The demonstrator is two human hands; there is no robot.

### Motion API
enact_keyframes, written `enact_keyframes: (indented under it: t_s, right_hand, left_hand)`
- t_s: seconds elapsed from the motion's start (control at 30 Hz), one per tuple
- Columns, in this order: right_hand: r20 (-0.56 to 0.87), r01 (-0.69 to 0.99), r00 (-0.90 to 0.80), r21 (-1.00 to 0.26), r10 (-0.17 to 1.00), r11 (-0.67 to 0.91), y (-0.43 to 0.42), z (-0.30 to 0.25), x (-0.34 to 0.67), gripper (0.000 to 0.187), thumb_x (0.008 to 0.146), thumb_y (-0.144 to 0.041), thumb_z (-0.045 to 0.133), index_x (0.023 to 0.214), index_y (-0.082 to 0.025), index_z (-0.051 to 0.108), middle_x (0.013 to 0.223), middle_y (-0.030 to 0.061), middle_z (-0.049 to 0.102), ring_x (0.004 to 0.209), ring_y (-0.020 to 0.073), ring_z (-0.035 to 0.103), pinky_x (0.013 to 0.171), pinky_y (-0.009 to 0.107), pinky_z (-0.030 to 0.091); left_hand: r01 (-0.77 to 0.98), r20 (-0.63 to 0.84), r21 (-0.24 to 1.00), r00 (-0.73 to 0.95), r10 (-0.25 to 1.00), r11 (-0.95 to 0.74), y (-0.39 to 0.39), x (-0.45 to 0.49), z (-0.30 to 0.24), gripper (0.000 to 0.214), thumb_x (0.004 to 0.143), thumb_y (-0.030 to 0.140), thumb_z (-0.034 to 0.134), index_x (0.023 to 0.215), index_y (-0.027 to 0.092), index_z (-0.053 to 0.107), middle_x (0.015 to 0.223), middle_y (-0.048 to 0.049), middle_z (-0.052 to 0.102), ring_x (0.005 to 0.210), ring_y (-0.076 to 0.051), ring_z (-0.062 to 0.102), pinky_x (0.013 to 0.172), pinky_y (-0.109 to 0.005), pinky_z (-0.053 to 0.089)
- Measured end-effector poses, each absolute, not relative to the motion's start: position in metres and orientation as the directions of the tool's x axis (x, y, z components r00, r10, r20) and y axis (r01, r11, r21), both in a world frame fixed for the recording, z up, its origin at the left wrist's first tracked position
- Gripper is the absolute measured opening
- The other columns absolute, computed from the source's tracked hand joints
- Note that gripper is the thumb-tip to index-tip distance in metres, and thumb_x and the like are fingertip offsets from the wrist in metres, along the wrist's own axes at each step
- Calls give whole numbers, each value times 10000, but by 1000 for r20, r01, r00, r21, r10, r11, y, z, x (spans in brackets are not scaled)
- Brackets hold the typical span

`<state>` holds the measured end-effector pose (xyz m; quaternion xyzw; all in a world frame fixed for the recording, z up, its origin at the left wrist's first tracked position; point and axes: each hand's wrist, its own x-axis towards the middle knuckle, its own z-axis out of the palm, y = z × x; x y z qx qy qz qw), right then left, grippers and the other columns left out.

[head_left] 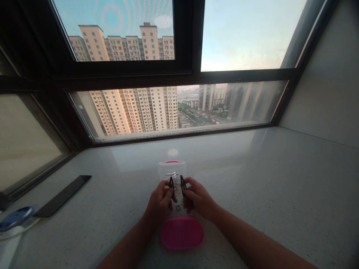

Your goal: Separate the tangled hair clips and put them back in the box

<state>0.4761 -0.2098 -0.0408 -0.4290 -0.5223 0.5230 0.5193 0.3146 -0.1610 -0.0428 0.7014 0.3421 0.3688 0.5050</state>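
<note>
My left hand (161,197) pinches a black snap hair clip (171,184), held upright. A second black snap hair clip (183,183) is pinched in my right hand (196,196), side by side with the first and a small gap apart. Beyond the hands stands a clear plastic box (165,168) with a pink strip at its far side and small shiny items in it. Between the hands lie several small rings, among them a dark hair tie (178,207). Closest to me rests a pink oval lid (182,233).
The pale speckled sill (252,179) runs up to a dark-framed window (185,77) with tall buildings outside. At the left lie a long dark flat panel (64,196) and a blue round object (17,218) on a white base. A white wall (325,93) bounds the right side.
</note>
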Motion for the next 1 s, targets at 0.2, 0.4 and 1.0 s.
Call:
enact_keyframes:
  t_s: [0.2, 0.4, 1.0]
  right_hand:
    - [99, -76, -82, -993, 992, 93, -210, -42, 477, 230, 774, -264, 445, 985, -174, 463, 482, -63, 565, 327, 79, 471, 338, 158, 390]
    - [88, -43, -84, -995, 993, 85, -210, -42, 476, 237, 748, -235, 436, 975, -177, 468, 468, -72, 554, 323, 80, 462, 334, 163, 403]
    - [76, 63, -82, -995, 994, 81, -211, -43, 478, 267, 709, -191, 401, 961, -173, 491, 428, -85, 520, 288, 67, 403, 306, 140, 352]
  left_hand:
    - [86, 170, 966, 495, 852, -243, -160, 314, -44, 213, 862, 342, 471, 973, 165, 510, 608, 19, 591, 417, -86, 501, 412, -180, 383]
    - [50, 162, 975, 497, 852, -215, -159, 314, -46, 217, 836, 314, 488, 991, 166, 520, 615, 17, 606, 423, -94, 519, 416, -184, 384]
    - [94, 177, 963, 485, 856, -252, -160, 314, -44, 199, 831, 273, 467, 997, 171, 510, 616, 24, 599, 408, -87, 502, 415, -181, 388]
